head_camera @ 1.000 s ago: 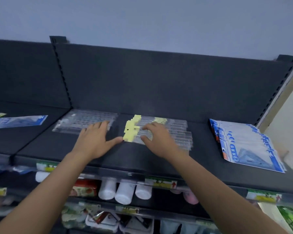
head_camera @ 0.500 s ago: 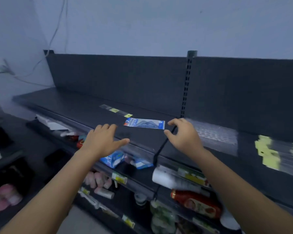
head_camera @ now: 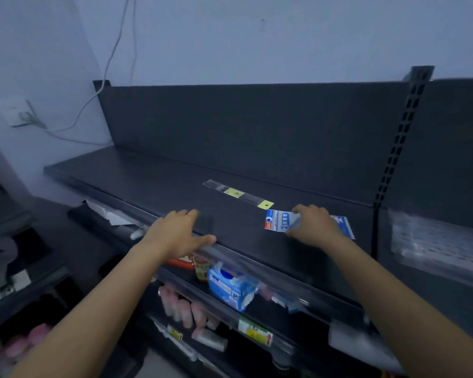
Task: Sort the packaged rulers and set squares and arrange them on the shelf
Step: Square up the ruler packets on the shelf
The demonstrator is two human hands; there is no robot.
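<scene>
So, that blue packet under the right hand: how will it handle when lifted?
The blue packet lies flat and thin, so it is probably light. Its film-like cover likely slides easily on the smooth shelf. Its free end may droop when lifted.

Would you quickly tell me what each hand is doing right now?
Left hand: open, resting on the front edge of the shelf, holding nothing.
Right hand: fingers curled round the blue and white packet, gripping it.

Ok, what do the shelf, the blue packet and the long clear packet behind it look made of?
The shelf: probably painted metal, matte dark, given its slotted upright. The blue packet: thin glossy printed plastic, perhaps over card. The clear packet: transparent plastic film, dark surface showing through, with yellow labels.
</scene>
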